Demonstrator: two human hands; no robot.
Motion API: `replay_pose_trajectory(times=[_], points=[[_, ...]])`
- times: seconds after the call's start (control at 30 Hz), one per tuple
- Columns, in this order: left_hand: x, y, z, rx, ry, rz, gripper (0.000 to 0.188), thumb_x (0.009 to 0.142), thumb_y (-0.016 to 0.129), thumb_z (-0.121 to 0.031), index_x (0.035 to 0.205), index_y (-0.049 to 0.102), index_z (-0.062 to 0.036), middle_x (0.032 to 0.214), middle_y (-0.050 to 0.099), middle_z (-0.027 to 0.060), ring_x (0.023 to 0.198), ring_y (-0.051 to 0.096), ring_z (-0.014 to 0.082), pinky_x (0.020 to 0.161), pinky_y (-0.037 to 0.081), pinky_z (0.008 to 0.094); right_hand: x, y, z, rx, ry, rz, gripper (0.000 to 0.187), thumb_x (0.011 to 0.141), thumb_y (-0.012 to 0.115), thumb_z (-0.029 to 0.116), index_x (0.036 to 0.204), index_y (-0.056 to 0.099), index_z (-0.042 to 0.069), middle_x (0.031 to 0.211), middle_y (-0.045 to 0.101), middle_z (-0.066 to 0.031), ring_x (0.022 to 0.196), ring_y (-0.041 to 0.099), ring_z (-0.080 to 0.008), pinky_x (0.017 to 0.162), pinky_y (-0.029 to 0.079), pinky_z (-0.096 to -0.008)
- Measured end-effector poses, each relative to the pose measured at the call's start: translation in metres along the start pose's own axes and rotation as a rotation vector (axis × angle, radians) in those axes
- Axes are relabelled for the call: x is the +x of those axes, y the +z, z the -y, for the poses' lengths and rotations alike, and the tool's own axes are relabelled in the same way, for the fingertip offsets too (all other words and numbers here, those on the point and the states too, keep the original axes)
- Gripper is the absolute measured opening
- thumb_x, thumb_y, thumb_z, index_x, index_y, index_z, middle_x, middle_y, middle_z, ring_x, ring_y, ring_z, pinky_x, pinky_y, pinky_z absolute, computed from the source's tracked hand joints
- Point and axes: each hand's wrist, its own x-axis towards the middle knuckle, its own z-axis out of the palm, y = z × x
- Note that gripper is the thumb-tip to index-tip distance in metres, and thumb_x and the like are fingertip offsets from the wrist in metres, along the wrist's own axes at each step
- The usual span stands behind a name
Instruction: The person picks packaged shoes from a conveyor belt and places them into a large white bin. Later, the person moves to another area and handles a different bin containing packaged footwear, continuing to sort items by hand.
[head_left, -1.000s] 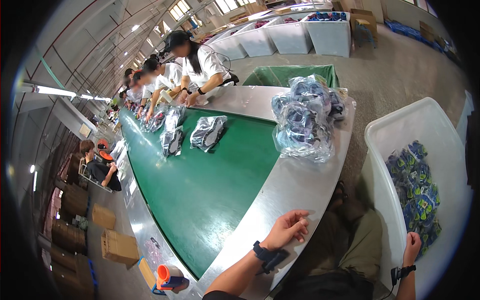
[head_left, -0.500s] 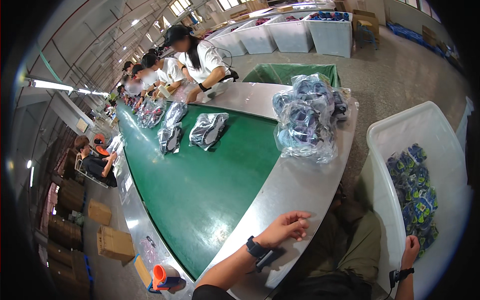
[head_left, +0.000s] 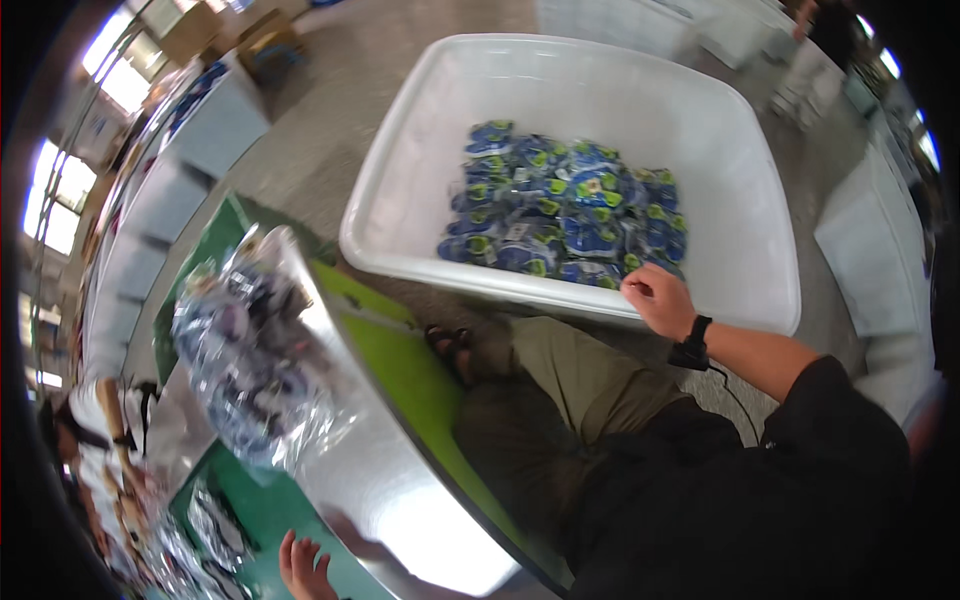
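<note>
My right hand (head_left: 657,302) is closed at the near rim of a large white plastic bin (head_left: 772,215), fingers curled over the edge. In the bin lie several bagged blue and lime-green shoes (head_left: 590,205), grouped in rows. My left hand (head_left: 305,567), at the lower edge, is empty with its fingers apart, over the green conveyor belt beside the metal tabletop (head_left: 425,515). A pile of bagged dark and purple shoes (head_left: 240,350) rests on that metal top, farther off than my left hand.
Another bagged shoe (head_left: 218,525) lies on the green belt (head_left: 262,500). A green-draped container (head_left: 215,235) stands beyond the table. White bins (head_left: 210,125) line the left, and another (head_left: 870,235) stands at right. Co-workers (head_left: 95,430) work at the lower left; a person (head_left: 815,65) stands far right.
My view has swung right, bringing the white bin to the middle and the table to the lower left. My right hand stays at the bin's rim; my left is still empty.
</note>
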Motion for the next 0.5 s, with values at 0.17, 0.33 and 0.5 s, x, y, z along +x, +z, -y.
replay_pose_trajectory(times=[0.17,0.33,0.5], points=[[0.077,-0.1,0.01,0.337,0.042,-0.264,0.046,0.102,0.062,-0.015,0.145,0.051,-0.003,0.138,0.06,0.0208,0.127,0.057,0.0354,0.095,0.056,0.0497,0.001,-0.003,0.018,-0.025,0.01,-0.032,0.016,0.096,0.068,0.023,0.094,0.072,0.007,0.088,0.065,-0.007,0.08,0.068,-0.0244,0.072,0.053,-0.0374],[0.126,-0.156,0.015,1.085,0.223,-0.555,0.049,0.101,0.062,-0.021,0.146,0.051,-0.0041,0.138,0.06,0.0156,0.127,0.057,0.0324,0.097,0.053,0.0455,0.002,-0.004,0.021,-0.108,-0.047,-0.03,0.013,0.096,0.067,0.019,0.092,0.071,0.007,0.086,0.063,-0.0059,0.077,0.067,-0.0234,0.068,0.053,-0.0365],[0.138,-0.124,0.0,1.236,0.183,-0.566,0.057,0.099,0.065,-0.026,0.149,0.046,-0.0053,0.142,0.057,0.0162,0.132,0.052,0.0342,0.102,0.048,0.0458,0.004,-0.004,0.022,-0.146,-0.063,-0.025,0.009,0.094,0.069,0.016,0.094,0.072,0.007,0.087,0.063,-0.0059,0.076,0.067,-0.0235,0.068,0.053,-0.0371]])
